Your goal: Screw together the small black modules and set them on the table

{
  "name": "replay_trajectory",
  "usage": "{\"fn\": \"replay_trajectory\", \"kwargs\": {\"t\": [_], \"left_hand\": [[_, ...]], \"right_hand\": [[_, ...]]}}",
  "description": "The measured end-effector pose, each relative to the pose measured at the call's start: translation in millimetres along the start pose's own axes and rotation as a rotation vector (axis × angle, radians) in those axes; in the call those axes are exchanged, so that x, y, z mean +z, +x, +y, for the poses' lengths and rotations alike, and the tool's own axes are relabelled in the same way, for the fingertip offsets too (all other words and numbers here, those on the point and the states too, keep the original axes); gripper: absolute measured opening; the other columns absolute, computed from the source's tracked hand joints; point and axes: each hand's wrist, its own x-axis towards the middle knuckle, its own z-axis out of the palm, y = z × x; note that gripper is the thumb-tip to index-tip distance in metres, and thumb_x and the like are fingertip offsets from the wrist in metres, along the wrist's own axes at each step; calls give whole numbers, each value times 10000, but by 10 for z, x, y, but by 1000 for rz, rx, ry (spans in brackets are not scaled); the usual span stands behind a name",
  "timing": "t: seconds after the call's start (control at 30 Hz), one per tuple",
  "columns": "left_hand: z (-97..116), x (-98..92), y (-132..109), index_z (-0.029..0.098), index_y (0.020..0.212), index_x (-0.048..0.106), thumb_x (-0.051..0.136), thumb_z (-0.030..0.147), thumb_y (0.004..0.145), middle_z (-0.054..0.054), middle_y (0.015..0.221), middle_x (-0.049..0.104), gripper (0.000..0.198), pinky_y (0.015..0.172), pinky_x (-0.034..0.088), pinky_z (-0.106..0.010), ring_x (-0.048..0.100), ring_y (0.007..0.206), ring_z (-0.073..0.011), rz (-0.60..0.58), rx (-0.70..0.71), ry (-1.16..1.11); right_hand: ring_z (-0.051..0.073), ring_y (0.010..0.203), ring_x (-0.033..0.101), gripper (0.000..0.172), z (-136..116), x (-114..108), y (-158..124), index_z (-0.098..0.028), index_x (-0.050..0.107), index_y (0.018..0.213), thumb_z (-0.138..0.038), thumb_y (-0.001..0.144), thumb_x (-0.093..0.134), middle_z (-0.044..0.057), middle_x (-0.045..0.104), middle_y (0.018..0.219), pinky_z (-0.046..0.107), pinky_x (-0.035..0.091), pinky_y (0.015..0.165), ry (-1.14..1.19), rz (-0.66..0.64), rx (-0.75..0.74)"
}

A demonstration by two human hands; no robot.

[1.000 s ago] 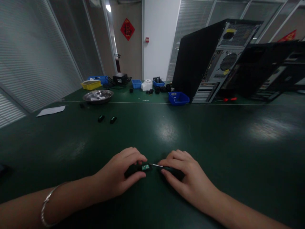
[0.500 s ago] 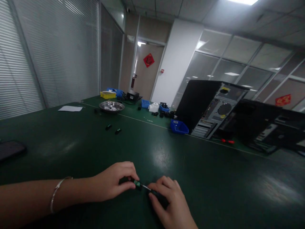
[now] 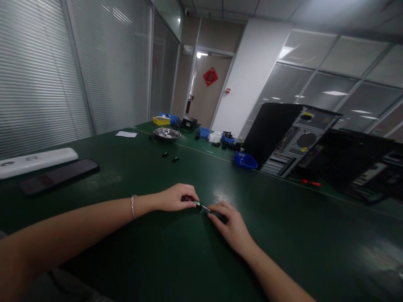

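Note:
My left hand (image 3: 179, 197) pinches a small black part with a green face (image 3: 198, 204) between thumb and fingers, just over the green table (image 3: 151, 251). My right hand (image 3: 229, 222) is closed around the dark handle of a screwdriver (image 3: 218, 216). Its thin metal shaft points left and meets the end of the small part; whether the tip sits inside it I cannot tell. Two similar small black pieces, one on the left (image 3: 165, 154) and another on the right (image 3: 175, 159), lie farther off on the table.
A phone (image 3: 59, 176) and a long white device (image 3: 37, 162) lie at left. Farther back stand a metal bowl (image 3: 166, 134), a yellow tray (image 3: 161, 121) and a blue bin (image 3: 245, 160). A computer case (image 3: 283, 138) stands at right, near a red-handled tool (image 3: 311, 182).
The view has swung left and pulled back, bringing the phone and white device into sight. Both hands keep their holds, with the screwdriver still against the small part.

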Motion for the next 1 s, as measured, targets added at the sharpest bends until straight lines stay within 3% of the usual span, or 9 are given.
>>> {"fn": "replay_trajectory", "kwargs": {"t": [0.2,0.67,1.0], "left_hand": [[23,-33,47,162,1116,701,625,168,959,-76,1004,678,174,803,522,-304,650,900,-194,18,-14,-10],[-9,-70,17,161,1098,702,674,249,925,-85,1014,673,196,846,486,-328,620,938,-226,14,-57,-82],[90,-72,57,171,1136,688,577,145,951,-89,1036,643,218,841,483,-339,604,958,-233,3,-102,-37]], "right_hand": [[241,901,648,190,42,10,40,-271,767,1057,-230,938,625,43,696,916,353,475,819,14,-11,24],[252,921,616,204,109,54,101,-283,733,1103,-282,966,581,50,669,967,375,461,817,40,-86,89],[255,921,616,207,80,40,109,-285,738,1093,-248,966,579,56,665,959,388,470,830,44,-81,84]]}}
